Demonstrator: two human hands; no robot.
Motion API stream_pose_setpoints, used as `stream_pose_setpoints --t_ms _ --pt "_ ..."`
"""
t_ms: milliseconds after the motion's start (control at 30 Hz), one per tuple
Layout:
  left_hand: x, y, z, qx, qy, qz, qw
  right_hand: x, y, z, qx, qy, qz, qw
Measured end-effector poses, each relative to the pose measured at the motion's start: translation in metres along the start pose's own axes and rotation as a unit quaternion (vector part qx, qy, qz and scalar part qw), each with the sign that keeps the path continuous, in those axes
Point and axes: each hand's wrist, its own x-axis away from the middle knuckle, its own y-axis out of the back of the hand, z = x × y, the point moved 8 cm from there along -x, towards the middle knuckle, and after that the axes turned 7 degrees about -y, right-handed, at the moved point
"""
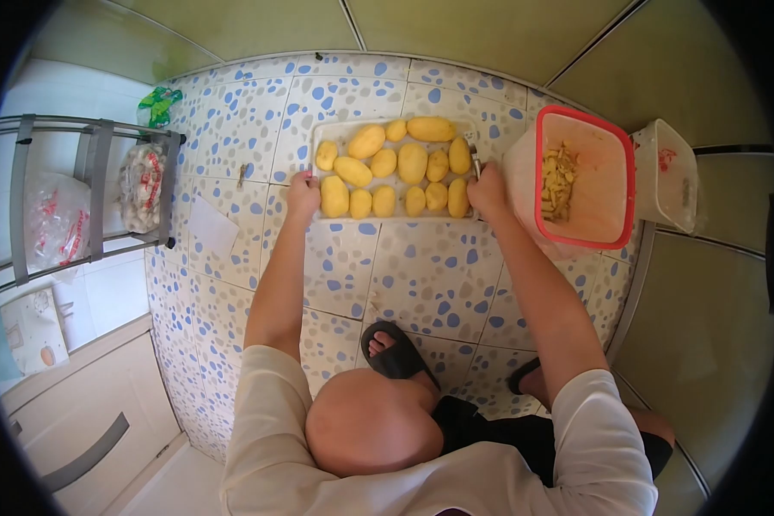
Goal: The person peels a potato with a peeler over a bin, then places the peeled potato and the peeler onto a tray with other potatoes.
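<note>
A shallow white tray (387, 218) lies on the tiled floor in front of me, holding several yellow potatoes (412, 162) of different sizes that look peeled. My left hand (303, 196) is closed on the tray's left edge. At the right edge my right hand (488, 191) is closed as well, gripping the tray. A slim metal tool (477, 163), perhaps a peeler, sticks up from that fist; its shape is mostly hidden. Just right of this hand stands a bin with a red rim (539, 172), with yellowish peelings (559, 182) inside.
A translucent plastic container (669, 176) stands behind the bin. On the left are a metal rack (101, 189) with bagged items, a green bag (157, 107) and a sheet of paper (214, 225). Cabinet doors (464, 39) line the far side. My slippered foot (396, 348) is below the tray.
</note>
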Motion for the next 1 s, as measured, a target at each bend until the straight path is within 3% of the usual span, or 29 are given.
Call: stream_pose_setpoints --t_ms 233,400,567,833,1000 --pt "0.021 0.015 0.02 0.215 0.023 -0.006 0.976 0.015 0.007 0.015 -0.062 0.025 0.013 0.998" --pt "0.052 0.088 -0.01 0.299 0.028 -0.047 0.953 0.04 0.034 0.07 -0.094 0.038 0.057 0.993" --pt "0.081 0.187 -0.052 0.295 -0.005 -0.084 0.952 0.058 0.057 0.132 -0.148 0.093 0.087 0.981" --pt "0.161 0.308 -0.159 0.303 -0.015 -0.116 0.946 0.112 0.183 0.201 -0.205 0.119 0.142 0.961" --pt "0.225 0.356 -0.236 0.326 0.021 -0.104 0.94 0.181 0.326 0.241 -0.177 0.114 0.109 0.972"
